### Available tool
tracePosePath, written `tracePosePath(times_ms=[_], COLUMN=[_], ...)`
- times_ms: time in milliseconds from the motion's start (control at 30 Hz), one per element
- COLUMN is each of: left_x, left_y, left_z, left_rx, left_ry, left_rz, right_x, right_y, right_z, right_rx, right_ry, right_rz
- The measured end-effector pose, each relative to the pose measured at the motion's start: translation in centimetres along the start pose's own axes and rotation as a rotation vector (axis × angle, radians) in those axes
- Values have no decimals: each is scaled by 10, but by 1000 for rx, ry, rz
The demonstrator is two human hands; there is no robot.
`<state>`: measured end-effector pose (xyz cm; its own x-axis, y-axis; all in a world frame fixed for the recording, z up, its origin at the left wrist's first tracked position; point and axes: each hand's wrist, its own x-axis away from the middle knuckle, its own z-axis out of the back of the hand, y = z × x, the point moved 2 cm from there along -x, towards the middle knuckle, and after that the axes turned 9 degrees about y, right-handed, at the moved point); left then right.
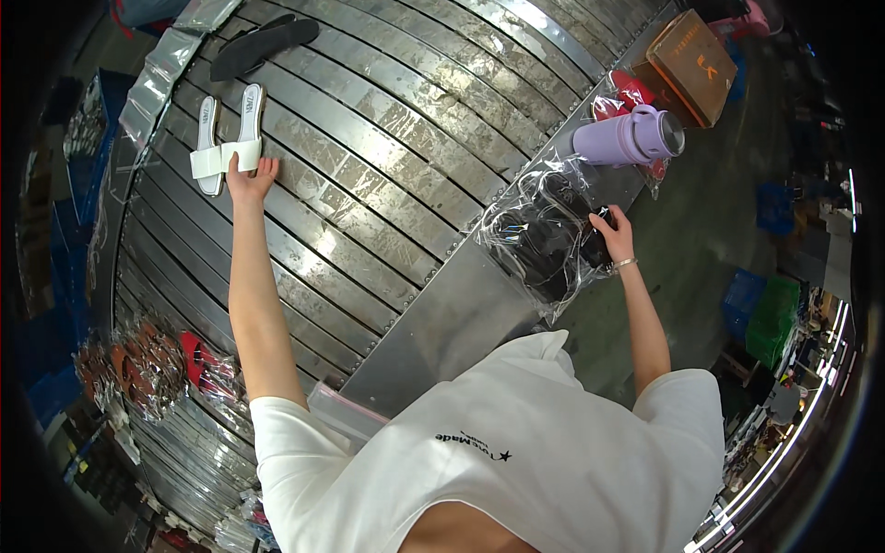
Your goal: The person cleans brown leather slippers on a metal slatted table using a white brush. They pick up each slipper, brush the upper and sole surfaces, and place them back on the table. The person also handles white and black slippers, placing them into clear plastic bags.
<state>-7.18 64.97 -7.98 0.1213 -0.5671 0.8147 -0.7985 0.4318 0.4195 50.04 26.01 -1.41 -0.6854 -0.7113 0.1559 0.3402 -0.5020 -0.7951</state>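
Reaching the open left hand [251,177] to the white sandals [226,138] on the slatted conveyor [387,138], right hand [616,236] gripping the clear bag [544,235] beside it, steadying it.

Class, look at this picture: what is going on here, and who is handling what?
A person in a white shirt stands at a slatted metal conveyor. The left hand is stretched far out, touching a pair of white sandals on the slats. The right hand rests on clear bags of black items on the conveyor's flat metal rim. A purple bottle, a brown box and black sandals lie nearby.
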Motion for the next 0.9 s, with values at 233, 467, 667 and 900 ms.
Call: tracePosePath(times_ms=[233,467,667,900], left_x=[72,278,392,445], left_y=[-11,-86,-189,-192], left_z=[45,169,254,295], left_rx=[67,236,546,540], left_ry=[175,-34,-282,-156], left_rz=[-509,-608,-266,-520], right_x=[19,85,252,325], right_y=[-24,-137,-139,-106], right_z=[-2,-51,-161,-163], right_rx=[405,-408,-533,-119], right_ry=[164,-65,-1317,-1377], right_rz=[277,297,-549,-341])
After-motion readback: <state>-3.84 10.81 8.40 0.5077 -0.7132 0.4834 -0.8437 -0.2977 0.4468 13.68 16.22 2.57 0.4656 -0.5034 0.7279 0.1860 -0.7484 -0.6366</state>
